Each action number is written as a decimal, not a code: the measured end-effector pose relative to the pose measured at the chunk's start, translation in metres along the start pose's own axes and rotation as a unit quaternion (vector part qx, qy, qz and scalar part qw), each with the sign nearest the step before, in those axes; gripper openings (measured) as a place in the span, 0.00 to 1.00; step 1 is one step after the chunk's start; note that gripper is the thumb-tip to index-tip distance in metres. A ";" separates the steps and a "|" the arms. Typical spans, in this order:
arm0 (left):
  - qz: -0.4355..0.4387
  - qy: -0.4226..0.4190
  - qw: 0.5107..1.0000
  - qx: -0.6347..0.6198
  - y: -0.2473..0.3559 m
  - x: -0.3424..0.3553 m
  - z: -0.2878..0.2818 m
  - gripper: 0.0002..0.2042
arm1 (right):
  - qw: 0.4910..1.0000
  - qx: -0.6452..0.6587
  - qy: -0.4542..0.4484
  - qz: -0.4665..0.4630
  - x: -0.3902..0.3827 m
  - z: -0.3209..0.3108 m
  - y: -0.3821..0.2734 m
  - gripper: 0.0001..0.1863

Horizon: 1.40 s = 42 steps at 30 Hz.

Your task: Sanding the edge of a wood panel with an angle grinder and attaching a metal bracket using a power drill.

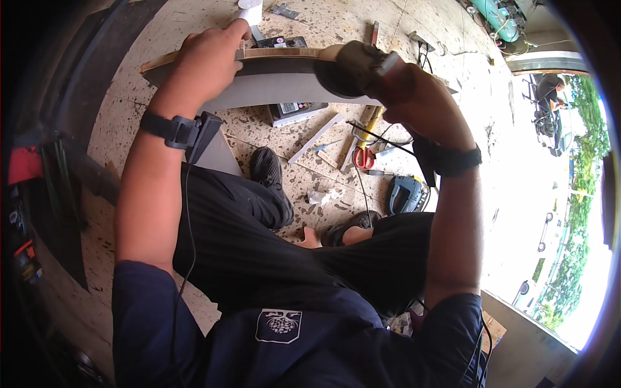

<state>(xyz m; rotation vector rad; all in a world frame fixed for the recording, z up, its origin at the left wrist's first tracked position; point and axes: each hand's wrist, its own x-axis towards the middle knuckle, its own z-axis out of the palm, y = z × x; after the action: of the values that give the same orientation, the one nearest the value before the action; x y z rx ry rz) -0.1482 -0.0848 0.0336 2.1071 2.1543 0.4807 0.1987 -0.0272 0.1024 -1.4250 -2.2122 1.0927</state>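
Observation:
A curved panel (pixel 278 90), grey on its face with a thin wooden upper edge, spans in front of me above the floor. My left hand (pixel 210 61) is closed at the panel's upper edge, its fingertips gripping that rim. My right hand (pixel 424 97) is wrapped round a dark round-headed tool (pixel 349 71), whose disc-like end overlaps the panel's right part; its exact kind is unclear. Dark straps with cables circle both wrists. Part of my right fingers is hidden behind the tool.
On the speckled floor lie red-handled scissors (pixel 363 158), a yellow tube (pixel 371 126), a blue-and-black power tool (pixel 405 194), crumpled paper (pixel 323 196) and a black box (pixel 297 112). A white cylinder (pixel 250 11) stands beyond the panel. My shoes rest near these things; an opening outdoors is at right.

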 end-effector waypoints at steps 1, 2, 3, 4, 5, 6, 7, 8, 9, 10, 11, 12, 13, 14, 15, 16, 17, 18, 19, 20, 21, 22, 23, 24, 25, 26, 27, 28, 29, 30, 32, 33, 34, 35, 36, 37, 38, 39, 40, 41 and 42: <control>0.016 0.022 1.000 -0.006 -0.005 -0.004 -0.001 0.20 | 1.000 -0.002 0.000 0.000 0.000 -0.005 0.000 0.27; 0.029 0.042 0.999 -0.004 -0.014 -0.011 -0.004 0.21 | 0.998 -0.050 -0.006 0.031 0.002 -0.007 0.002 0.29; 0.028 0.043 0.999 -0.003 -0.023 -0.014 -0.007 0.21 | 0.993 -0.102 -0.009 0.063 0.002 -0.013 0.003 0.30; 0.033 0.036 0.999 0.020 -0.033 -0.018 -0.009 0.22 | 0.995 -0.076 0.000 0.066 0.002 -0.016 0.016 0.32; 0.039 0.030 0.998 0.042 -0.035 -0.019 -0.012 0.23 | 0.995 -0.075 0.001 0.066 0.002 -0.019 0.024 0.32; 0.020 0.014 0.999 0.025 -0.034 -0.020 -0.013 0.24 | 0.997 0.014 -0.006 0.071 0.002 -0.022 0.031 0.33; 0.020 0.014 0.999 0.026 -0.032 -0.020 -0.015 0.24 | 0.992 0.104 -0.012 0.076 0.004 -0.024 0.037 0.34; -0.002 -0.015 1.000 0.014 -0.024 -0.017 -0.020 0.25 | 0.994 0.061 -0.015 0.088 0.004 -0.026 0.034 0.35; -0.024 -0.045 0.999 0.002 -0.020 -0.015 -0.023 0.25 | 0.994 0.061 -0.014 0.089 0.004 -0.025 0.035 0.35; -0.023 -0.045 0.999 0.002 -0.021 -0.014 -0.021 0.25 | 0.991 0.118 -0.030 0.064 0.005 -0.022 0.037 0.34; -0.014 -0.030 0.999 0.004 -0.027 -0.017 -0.018 0.25 | 0.982 0.176 -0.050 0.036 0.007 -0.016 0.039 0.34; 0.000 -0.015 1.000 0.001 -0.029 -0.016 -0.017 0.25 | 0.982 0.177 -0.048 0.036 0.008 -0.010 0.041 0.34; 0.003 -0.015 1.000 0.001 -0.029 -0.015 -0.017 0.25 | 0.977 0.210 -0.043 0.002 0.010 -0.001 0.041 0.31; 0.003 -0.017 1.000 0.004 -0.028 -0.014 -0.015 0.25 | 0.969 0.242 -0.038 -0.030 0.012 0.005 0.041 0.27; 0.000 -0.019 1.000 0.010 -0.026 -0.015 -0.016 0.25 | 0.969 0.244 -0.037 -0.031 0.018 0.010 0.040 0.27; 0.001 -0.019 1.000 0.012 -0.024 -0.015 -0.019 0.25 | 0.987 0.139 -0.039 -0.064 0.025 0.013 0.039 0.27; -0.008 -0.037 0.999 0.014 -0.021 -0.014 -0.021 0.25 | 0.994 0.032 -0.041 -0.094 0.030 0.017 0.035 0.26; -0.019 -0.054 0.998 0.018 -0.020 -0.014 -0.023 0.25 | 0.995 -0.008 -0.037 -0.096 0.031 0.022 0.024 0.26; -0.018 -0.054 0.998 0.017 -0.020 -0.014 -0.022 0.25 | 0.995 -0.008 -0.037 -0.096 0.032 0.026 0.019 0.26; -0.020 -0.050 0.998 0.018 -0.022 -0.015 -0.022 0.25 | 0.993 0.010 -0.077 -0.088 0.033 0.030 0.011 0.27; -0.022 -0.046 0.999 0.018 -0.024 -0.016 -0.021 0.25 | 0.989 0.027 -0.117 -0.081 0.035 0.033 0.003 0.30; -0.024 -0.045 0.999 0.017 -0.025 -0.018 -0.019 0.25 | 0.992 0.021 -0.111 -0.055 0.031 0.034 -0.005 0.30; -0.017 -0.038 0.999 0.021 -0.027 -0.019 -0.018 0.25 | 0.992 0.019 -0.113 -0.057 0.029 0.033 -0.011 0.30; -0.010 -0.031 0.999 0.025 -0.029 -0.020 -0.018 0.25 | 0.994 -0.018 -0.101 -0.034 0.027 0.029 -0.014 0.31; -0.015 -0.030 0.999 0.025 -0.030 -0.021 -0.018 0.25 | 0.994 -0.055 -0.089 -0.011 0.026 0.025 -0.015 0.31; -0.006 -0.014 1.000 0.019 -0.026 -0.019 -0.017 0.24 | 0.996 0.022 -0.081 -0.038 0.029 0.019 0.009 0.32; 0.003 -0.001 1.000 0.011 -0.024 -0.016 -0.015 0.23 | 0.996 0.019 -0.081 -0.036 0.026 0.011 0.020 0.32; 0.001 -0.001 1.000 0.011 -0.027 -0.017 -0.013 0.23 | 0.998 0.036 -0.048 -0.022 0.025 0.006 0.028 0.29; 0.002 0.004 1.000 0.013 -0.029 -0.017 -0.011 0.23 | 0.998 0.053 -0.015 -0.009 0.025 0.006 0.029 0.26; 0.005 0.009 1.000 0.016 -0.030 -0.018 -0.011 0.24 | 0.998 0.052 -0.017 -0.011 0.026 0.009 0.031 0.26; 0.005 0.004 1.000 0.023 -0.030 -0.019 -0.012 0.23 | 0.982 0.184 -0.043 -0.020 0.025 0.014 0.031 0.27; 0.008 -0.002 1.000 0.029 -0.029 -0.018 -0.012 0.23 | 0.967 0.248 -0.054 -0.023 0.024 0.015 0.030 0.28; 0.010 -0.001 1.000 0.028 -0.028 -0.016 -0.012 0.23 | 0.967 0.248 -0.051 -0.022 0.026 0.017 0.028 0.28; 0.006 -0.004 1.000 0.017 -0.029 -0.015 -0.011 0.23 | 0.982 0.167 -0.077 -0.031 0.030 0.020 0.020 0.30; -0.001 -0.008 1.000 0.008 -0.030 -0.016 -0.011 0.23 | 0.990 0.087 -0.106 -0.040 0.033 0.026 0.012 0.32; -0.001 -0.009 1.000 0.009 -0.031 -0.017 -0.011 0.23 | 0.990 0.088 -0.107 -0.040 0.033 0.032 0.006 0.32; 0.001 -0.005 1.000 0.013 -0.031 -0.018 -0.011 0.23 | 0.987 0.099 -0.117 -0.051 0.033 0.037 0.000 0.31; 0.003 -0.001 1.000 0.016 -0.031 -0.018 -0.011 0.23 | 0.984 0.110 -0.127 -0.062 0.032 0.039 -0.005 0.30; 0.003 -0.001 1.000 0.015 -0.030 -0.018 -0.012 0.23 | 0.993 -0.005 -0.109 -0.054 0.035 0.039 -0.009 0.30; -0.003 -0.014 1.000 0.017 -0.026 -0.017 -0.016 0.23 | 0.993 -0.006 -0.110 -0.054 0.036 0.036 -0.006 0.30; -0.008 -0.026 0.999 0.019 -0.023 -0.017 -0.018 0.22 | 0.994 -0.022 -0.094 -0.044 0.035 0.031 0.000 0.30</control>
<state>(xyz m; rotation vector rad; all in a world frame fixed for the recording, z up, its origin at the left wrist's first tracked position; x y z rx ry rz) -0.1748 -0.1043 0.0411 2.0945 2.1676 0.3822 0.1638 -0.0104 0.0768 -1.2758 -2.4177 1.1997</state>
